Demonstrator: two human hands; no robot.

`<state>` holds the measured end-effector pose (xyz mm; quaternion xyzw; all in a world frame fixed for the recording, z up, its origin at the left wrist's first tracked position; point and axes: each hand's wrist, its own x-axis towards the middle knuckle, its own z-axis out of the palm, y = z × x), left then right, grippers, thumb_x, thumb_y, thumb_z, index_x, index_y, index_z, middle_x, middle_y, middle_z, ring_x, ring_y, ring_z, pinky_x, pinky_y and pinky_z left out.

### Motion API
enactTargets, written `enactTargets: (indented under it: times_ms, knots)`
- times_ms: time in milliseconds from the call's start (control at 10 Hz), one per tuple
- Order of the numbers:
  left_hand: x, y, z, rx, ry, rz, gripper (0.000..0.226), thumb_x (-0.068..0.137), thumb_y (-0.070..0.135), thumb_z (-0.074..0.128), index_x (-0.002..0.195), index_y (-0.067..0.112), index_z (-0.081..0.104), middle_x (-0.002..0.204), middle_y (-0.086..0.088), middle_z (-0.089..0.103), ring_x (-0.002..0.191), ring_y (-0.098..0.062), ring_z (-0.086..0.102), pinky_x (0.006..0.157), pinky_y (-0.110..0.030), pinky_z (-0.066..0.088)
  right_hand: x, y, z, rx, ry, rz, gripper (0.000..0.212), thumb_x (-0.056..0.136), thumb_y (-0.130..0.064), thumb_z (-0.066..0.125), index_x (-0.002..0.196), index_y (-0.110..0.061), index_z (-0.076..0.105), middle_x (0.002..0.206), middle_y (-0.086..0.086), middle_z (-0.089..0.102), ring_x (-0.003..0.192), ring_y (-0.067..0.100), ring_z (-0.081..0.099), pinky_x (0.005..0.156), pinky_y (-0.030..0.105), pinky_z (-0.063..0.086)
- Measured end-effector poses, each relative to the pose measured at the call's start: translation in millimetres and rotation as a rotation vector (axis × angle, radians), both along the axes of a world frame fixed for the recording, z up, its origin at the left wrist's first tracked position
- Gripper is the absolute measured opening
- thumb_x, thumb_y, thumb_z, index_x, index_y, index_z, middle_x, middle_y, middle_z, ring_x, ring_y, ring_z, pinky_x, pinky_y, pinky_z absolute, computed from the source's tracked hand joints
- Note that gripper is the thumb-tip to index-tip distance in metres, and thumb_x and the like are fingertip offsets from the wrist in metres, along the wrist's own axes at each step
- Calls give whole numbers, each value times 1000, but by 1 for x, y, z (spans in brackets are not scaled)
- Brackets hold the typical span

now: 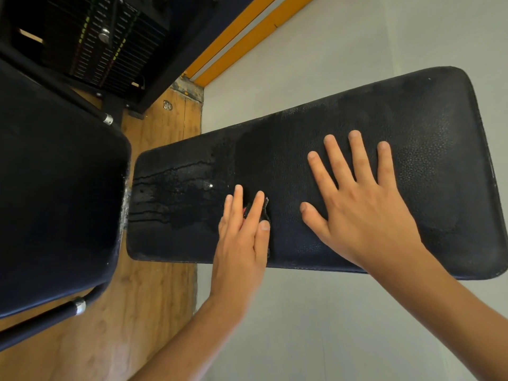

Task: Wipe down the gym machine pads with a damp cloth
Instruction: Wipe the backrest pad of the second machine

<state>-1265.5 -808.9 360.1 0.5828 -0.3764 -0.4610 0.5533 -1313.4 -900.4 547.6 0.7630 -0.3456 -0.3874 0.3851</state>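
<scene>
Head view: pad (439,166) long axis left-right.

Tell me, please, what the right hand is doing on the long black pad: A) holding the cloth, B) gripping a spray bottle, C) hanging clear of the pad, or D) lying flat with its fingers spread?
D: the right hand lies flat on the pad with its fingers spread and nothing in it, while the dark cloth sits under the left hand.
</scene>
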Motion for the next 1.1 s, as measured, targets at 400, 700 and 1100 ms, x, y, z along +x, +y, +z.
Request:
enactTargets:
  times_ms: [400, 700, 1100]
  knots:
    - [19, -50, 4, 0, 49, 29, 48, 111, 26, 34, 157, 37, 35, 172, 4, 6, 158, -19, -11, 127, -48, -3, 0, -1, -2, 1, 5, 3, 79, 101, -61, 19, 163, -12, 20, 169, 20, 12, 156, 46, 3, 122, 68, 5]
    - [24, -53, 0, -44, 30, 21, 49, 110, 32, 32, 158, 39, 32, 172, 8, 5, 158, -11, -7, 120, -35, 15, 0, -1, -3, -6, 1, 10, 79, 100, -61, 20, 163, -12, 22, 169, 21, 13, 156, 46, 3, 122, 68, 4]
    - [28, -84, 4, -74, 33, 68, 46, 110, 26, 38, 156, 34, 40, 171, 2, 12, 158, -20, -3, 128, -51, 12, 3, -2, -4, 0, 9, -2, 79, 100, -61, 20, 163, -13, 21, 169, 21, 12, 156, 46, 3, 122, 68, 4]
